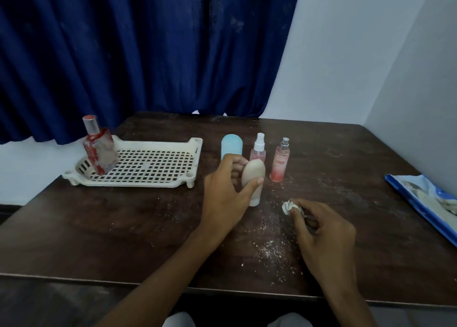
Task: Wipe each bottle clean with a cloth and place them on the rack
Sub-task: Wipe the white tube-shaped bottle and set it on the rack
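**Left hand on the cream bottle, cloth pinched in the right**

The cream bottle [253, 176] stands upright near the middle of the table [123, 228]. Its long axis is vertical, with the rounded cap pointing up and the base down at the tabletop. The left hand [227, 195] grasps it from the left side. The thumb lies across the front at about mid-height, and the fingers curl round behind, just under the cap. The left forearm reaches in from the bottom centre, slanting up and to the right.

The right hand [324, 230] sits low over the table, to the right of the bottle and apart from it. Its thumb and fingertips pinch a small crumpled white cloth [288, 207], and the other fingers are curled in. The cloth points toward the bottle but does not touch it.

Just behind the cream bottle, three more bottles stand upright in a row: a blue bottle [231, 145], a pink spray bottle [258, 148] and a red spray bottle [279, 163].

The white rack [128, 182] lies on the left of the table. A glass bottle [99, 148] with a red cap stands in its left end.

White powder [269, 247] is scattered on the wood between the hands. A blue packet [425, 203] lies at the right edge of the table, and a blue curtain [123, 55] hangs behind it.
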`<state>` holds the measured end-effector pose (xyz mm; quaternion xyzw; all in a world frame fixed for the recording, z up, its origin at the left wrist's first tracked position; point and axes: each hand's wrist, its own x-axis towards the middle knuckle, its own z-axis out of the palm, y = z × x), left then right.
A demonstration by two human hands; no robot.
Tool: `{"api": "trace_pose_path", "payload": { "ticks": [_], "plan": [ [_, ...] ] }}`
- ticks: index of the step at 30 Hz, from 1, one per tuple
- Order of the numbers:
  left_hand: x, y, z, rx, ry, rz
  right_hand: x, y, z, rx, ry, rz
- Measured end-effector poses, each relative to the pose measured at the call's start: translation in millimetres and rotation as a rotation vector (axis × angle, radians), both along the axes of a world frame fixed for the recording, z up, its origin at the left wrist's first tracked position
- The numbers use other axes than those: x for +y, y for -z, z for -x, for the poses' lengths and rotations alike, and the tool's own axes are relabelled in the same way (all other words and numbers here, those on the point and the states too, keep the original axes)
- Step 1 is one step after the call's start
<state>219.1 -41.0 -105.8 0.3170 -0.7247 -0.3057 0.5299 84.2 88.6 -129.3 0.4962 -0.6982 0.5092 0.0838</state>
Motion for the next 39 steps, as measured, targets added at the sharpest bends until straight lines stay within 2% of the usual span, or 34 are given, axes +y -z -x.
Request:
{"api": "trace_pose_path", "payload": {
  "ticks": [8, 15, 25, 32, 39],
  "plan": [
    [-54.1, -28.7, -86.4, 0.013, -0.439, 0.162, -3.5, -4.1, -4.5, 0.05, 0.055, -0.058],
    [-106.9, -20.9, -141.0, 0.069, -0.734, 0.096, -5.0, -0.6, -5.2, 0.018, 0.066, -0.016],
    [-128.6, 0.6, -142.0, 0.055, -0.842, 0.012, -4.5, 1.7, -5.4, 0.013, 0.065, -0.008],
    [-130.1, 5.7, -143.3, 0.008, -0.849, 0.049, -4.3, 5.2, 0.4, 0.018, 0.049, -0.038],
    [-130.9, 9.0, -142.9, -0.047, -0.849, 0.005, -3.4, -5.1, -6.8, 0.018, 0.038, -0.051]
  ]
}}
